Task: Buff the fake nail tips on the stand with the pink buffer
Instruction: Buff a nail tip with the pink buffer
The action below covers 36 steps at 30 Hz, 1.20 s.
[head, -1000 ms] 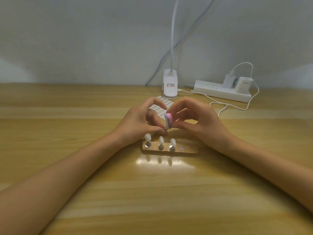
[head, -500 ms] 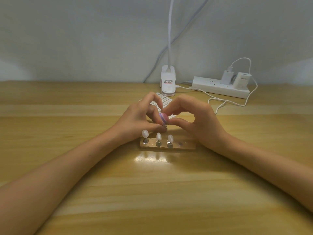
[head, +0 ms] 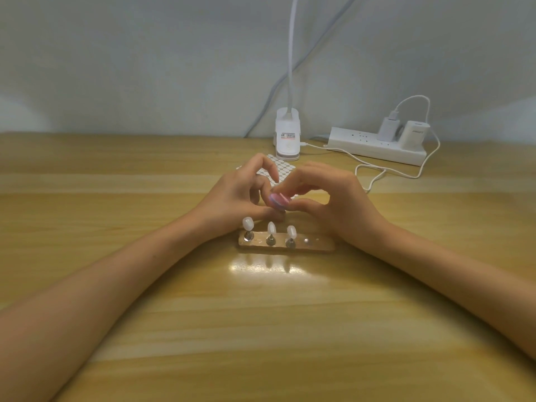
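Observation:
A wooden stand (head: 319, 245) lies on the table with three white nail tips on metal pegs: left (head: 248, 224), middle (head: 271, 227) and right (head: 291, 231). Two sockets at its right end hold nothing. Just behind the stand my right hand (head: 339, 204) pinches the small pink and purple buffer (head: 279, 201) between thumb and fingers. My left hand (head: 232, 198) meets it from the left, thumb and fingers pinched under the buffer on a small thing that looks like a nail tip and is mostly hidden.
Behind my hands lies a sheet of white oval stickers (head: 282, 169). Further back stand a white clip lamp base (head: 287, 137) and a power strip (head: 374, 146) with two plugs. A white cable (head: 377, 172) loops over the table on the right.
Both hands stay together behind the stand. The buffer has dipped lower and tilted in my right fingers, rubbing against what my left hand pinches.

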Tool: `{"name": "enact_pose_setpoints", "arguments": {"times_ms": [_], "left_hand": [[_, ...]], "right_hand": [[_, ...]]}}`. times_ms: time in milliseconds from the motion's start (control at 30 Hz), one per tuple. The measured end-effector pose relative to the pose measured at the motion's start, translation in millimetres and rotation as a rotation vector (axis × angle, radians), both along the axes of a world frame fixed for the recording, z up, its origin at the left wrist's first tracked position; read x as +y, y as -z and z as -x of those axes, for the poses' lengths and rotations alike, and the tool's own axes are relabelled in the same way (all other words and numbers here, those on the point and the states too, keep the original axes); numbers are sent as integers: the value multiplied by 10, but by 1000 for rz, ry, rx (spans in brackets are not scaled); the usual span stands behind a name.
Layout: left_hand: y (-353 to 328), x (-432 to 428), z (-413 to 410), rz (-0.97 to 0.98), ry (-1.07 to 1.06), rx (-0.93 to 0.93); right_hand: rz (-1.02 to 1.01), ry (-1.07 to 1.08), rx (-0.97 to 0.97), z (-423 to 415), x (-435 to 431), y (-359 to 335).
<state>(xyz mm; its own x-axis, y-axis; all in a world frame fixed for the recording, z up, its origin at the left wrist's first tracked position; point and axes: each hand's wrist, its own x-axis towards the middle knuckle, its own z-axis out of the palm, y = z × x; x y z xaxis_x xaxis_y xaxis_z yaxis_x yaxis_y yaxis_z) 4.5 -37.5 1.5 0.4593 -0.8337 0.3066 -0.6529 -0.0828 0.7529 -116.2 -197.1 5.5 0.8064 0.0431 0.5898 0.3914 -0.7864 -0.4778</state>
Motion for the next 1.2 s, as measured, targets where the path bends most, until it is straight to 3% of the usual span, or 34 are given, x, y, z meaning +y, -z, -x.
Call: {"name": "enact_pose_setpoints", "arguments": {"times_ms": [1200], "left_hand": [[7, -1, 16, 17, -22, -4]], "right_hand": [[100, 8, 7, 2, -72, 24]]}}
